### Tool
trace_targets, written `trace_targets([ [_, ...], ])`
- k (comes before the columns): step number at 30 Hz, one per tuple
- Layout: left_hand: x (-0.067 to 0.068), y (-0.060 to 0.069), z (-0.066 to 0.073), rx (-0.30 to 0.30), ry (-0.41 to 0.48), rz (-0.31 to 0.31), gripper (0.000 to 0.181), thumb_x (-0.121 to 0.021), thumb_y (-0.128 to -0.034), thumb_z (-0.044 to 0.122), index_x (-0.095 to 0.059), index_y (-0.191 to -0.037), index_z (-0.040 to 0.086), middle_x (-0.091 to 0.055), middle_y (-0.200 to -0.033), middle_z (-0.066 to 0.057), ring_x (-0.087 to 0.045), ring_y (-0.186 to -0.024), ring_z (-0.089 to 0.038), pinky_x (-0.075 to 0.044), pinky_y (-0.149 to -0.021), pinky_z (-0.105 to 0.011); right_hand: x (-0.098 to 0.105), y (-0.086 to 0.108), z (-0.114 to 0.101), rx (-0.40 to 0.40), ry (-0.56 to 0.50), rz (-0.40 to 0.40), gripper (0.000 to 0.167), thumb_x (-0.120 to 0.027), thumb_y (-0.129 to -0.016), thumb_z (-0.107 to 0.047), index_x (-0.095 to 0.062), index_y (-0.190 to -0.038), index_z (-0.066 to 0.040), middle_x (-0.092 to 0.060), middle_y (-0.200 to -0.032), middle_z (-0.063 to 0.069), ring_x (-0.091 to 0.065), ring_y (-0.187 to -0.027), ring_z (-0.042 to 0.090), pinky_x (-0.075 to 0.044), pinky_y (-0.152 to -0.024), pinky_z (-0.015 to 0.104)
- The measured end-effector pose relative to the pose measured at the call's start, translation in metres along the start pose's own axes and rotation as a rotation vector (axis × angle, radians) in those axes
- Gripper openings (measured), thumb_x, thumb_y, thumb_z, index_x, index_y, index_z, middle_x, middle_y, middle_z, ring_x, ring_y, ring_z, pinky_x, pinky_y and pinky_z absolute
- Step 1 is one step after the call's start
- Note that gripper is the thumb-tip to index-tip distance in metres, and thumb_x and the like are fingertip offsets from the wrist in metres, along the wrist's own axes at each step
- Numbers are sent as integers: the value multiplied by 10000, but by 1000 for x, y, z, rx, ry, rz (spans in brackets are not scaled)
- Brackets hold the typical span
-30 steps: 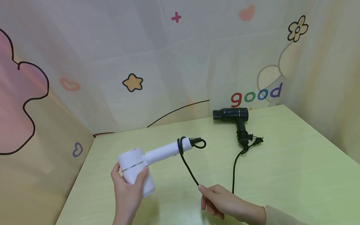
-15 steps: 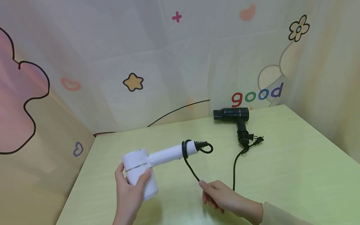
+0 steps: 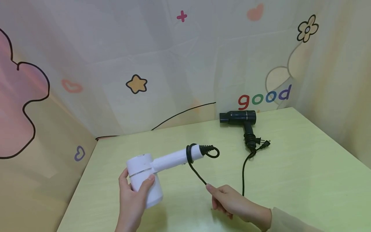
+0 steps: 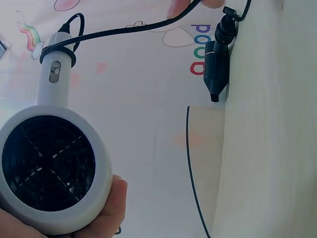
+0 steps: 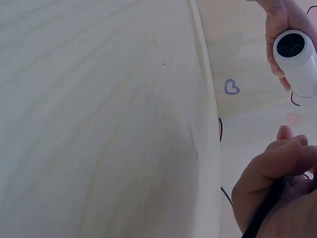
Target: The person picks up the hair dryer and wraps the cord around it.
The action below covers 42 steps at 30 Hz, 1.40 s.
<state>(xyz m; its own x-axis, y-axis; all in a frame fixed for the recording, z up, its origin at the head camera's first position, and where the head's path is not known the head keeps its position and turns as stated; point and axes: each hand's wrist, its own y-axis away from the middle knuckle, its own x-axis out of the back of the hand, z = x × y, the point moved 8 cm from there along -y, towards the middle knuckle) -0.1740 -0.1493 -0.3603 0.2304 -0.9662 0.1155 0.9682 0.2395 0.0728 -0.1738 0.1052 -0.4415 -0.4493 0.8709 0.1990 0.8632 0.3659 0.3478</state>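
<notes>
A white hair dryer is held up over the table by its body in my left hand, thumb on the near side. Its handle points right, with a few turns of black cord around it near the end. My right hand pinches that cord to the lower right of the handle, and the stretch between is fairly straight. In the left wrist view the round dark grille faces the camera. The right wrist view shows the cord running through the curled fingers of my right hand.
A black hair dryer lies at the back right of the pale green table, its cord wrapped around the handle and the plug beside it. One length of black cord runs from it toward my right forearm. A patterned curtain hangs behind.
The white dryer and my left hand have moved slightly right. My right hand has risen a little with the cord still pinched, and the stretch from the handle looks shorter.
</notes>
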Motion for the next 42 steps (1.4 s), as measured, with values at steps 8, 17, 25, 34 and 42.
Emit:
trace_targets([
  [8,-2,3,1,7,1,-62,771,-676,-875,259,-175,-1460,216,-538,-1169,-214,-611,-914,-200,-520,-705,-374,10,-4,-5,23,5,52,604,-402,-940,-585,-532,-635,-80,-370,-473,-49,-306,-404,82,-311,-382,219],
  [17,0,6,3,-21,-2,-99,751,-697,-855,201,-229,-1442,210,-555,-1171,-221,-615,-927,-227,-522,-713,-386,34,-8,-16,50,-50,147,568,-458,-940,-534,-485,-602,-79,-305,-424,-70,-272,-382,83,-287,-399,230],
  [25,2,7,4,-17,-25,-121,751,-728,-823,192,-279,-1424,236,-577,-1148,-223,-626,-934,-252,-530,-718,-402,55,-5,-28,50,-98,248,438,-451,-999,-303,-467,-619,-85,-397,-534,-34,-288,-429,92,-296,-411,228],
  [34,0,8,2,-37,-128,-197,757,-757,-788,193,-335,-1414,254,-618,-1078,-198,-629,-884,-240,-530,-672,-393,72,1,-46,102,-77,292,550,-496,-933,-511,-467,-606,-71,-310,-462,-56,-261,-401,92,-276,-396,213],
  [42,-1,9,-1,-48,-262,-238,801,-797,-741,257,-353,-1406,306,-621,-1011,-148,-621,-835,-223,-517,-660,-359,77,5,-60,135,-85,274,521,-511,-936,-487,-466,-626,-71,-291,-480,-57,-222,-415,94,-241,-401,195],
])
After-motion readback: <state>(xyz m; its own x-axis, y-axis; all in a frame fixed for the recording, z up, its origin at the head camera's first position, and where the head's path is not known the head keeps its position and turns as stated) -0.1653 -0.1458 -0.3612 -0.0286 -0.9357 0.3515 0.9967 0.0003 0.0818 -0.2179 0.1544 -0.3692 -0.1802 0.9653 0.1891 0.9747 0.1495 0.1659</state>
